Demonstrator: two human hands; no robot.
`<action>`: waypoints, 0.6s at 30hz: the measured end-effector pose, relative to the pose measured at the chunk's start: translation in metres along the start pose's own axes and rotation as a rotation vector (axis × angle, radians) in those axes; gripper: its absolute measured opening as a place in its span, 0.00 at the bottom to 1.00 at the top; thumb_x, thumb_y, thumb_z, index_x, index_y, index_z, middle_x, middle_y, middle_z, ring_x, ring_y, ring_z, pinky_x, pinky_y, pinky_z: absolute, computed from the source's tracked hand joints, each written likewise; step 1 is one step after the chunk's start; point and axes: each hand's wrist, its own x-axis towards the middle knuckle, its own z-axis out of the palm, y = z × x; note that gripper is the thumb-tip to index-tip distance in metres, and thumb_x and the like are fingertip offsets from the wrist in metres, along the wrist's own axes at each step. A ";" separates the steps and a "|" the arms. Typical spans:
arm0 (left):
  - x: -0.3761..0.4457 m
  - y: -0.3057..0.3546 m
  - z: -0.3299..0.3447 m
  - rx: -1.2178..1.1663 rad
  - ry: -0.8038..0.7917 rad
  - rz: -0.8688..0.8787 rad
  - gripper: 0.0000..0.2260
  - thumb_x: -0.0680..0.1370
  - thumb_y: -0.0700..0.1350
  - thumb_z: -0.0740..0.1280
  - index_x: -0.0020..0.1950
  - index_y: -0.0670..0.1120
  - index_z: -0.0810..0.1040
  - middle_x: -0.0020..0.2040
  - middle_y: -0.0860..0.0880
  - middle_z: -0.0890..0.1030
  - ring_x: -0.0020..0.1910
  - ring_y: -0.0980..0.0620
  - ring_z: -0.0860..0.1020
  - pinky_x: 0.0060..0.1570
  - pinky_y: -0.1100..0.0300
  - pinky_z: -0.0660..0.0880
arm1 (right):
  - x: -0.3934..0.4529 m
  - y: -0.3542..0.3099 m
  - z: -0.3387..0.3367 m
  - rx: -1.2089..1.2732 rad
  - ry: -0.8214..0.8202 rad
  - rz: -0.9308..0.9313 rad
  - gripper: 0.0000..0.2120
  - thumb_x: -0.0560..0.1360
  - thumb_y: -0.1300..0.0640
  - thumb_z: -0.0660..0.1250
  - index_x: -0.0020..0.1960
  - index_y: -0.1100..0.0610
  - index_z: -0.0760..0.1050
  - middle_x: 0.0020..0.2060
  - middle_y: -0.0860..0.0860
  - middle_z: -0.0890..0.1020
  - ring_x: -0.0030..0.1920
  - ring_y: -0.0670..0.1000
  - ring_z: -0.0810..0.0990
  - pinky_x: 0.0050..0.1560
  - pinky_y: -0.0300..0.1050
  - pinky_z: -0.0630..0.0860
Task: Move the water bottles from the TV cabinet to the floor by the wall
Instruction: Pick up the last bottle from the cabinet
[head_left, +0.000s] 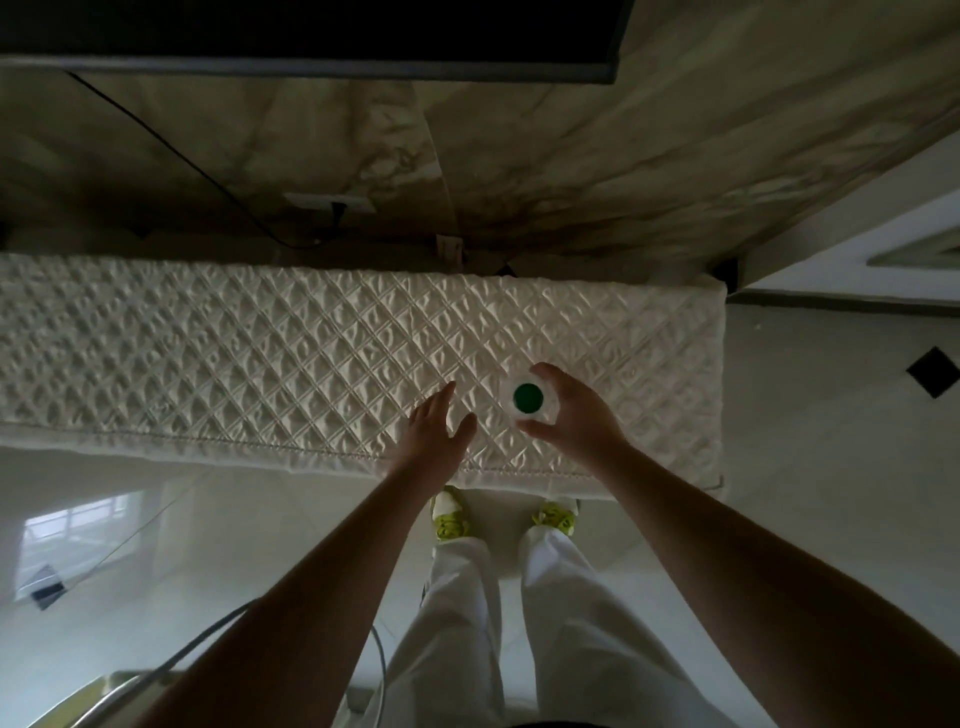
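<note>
No text, label, brand, number or sign is showing legibly anywhere; the clear plastic water bottle with the round green cap (528, 397) is presenting only its plain cap top.

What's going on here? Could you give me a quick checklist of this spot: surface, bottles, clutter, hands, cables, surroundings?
Surface: TV cabinet under a white quilted cover.
Job's things: one water bottle with a green cap, upright near the cabinet's right end.
Clutter: nothing seen on the cover.
Hands: right hand curled round the bottle; left hand open beside it.
Cables: black cable running down the wall.
Surroundings: TV above, glossy tiled floor.
</note>
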 end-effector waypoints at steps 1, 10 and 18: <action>-0.002 0.004 0.000 -0.064 -0.011 -0.036 0.26 0.79 0.60 0.54 0.76 0.57 0.55 0.75 0.50 0.62 0.72 0.46 0.64 0.67 0.43 0.66 | -0.007 -0.003 -0.006 0.011 0.002 -0.016 0.37 0.67 0.44 0.75 0.71 0.51 0.64 0.65 0.49 0.75 0.64 0.49 0.73 0.62 0.41 0.69; -0.045 0.062 -0.003 -0.953 -0.180 -0.400 0.21 0.81 0.59 0.53 0.68 0.50 0.70 0.64 0.51 0.74 0.65 0.47 0.71 0.67 0.48 0.65 | -0.092 -0.066 -0.073 0.097 0.001 -0.187 0.37 0.65 0.40 0.74 0.70 0.49 0.65 0.64 0.43 0.75 0.61 0.41 0.74 0.61 0.39 0.73; -0.102 0.086 -0.032 -1.203 -0.135 -0.375 0.17 0.81 0.55 0.59 0.59 0.44 0.78 0.50 0.45 0.84 0.50 0.46 0.81 0.46 0.54 0.76 | -0.139 -0.119 -0.110 0.136 0.015 -0.278 0.34 0.65 0.42 0.75 0.67 0.47 0.67 0.60 0.40 0.76 0.58 0.39 0.76 0.59 0.40 0.76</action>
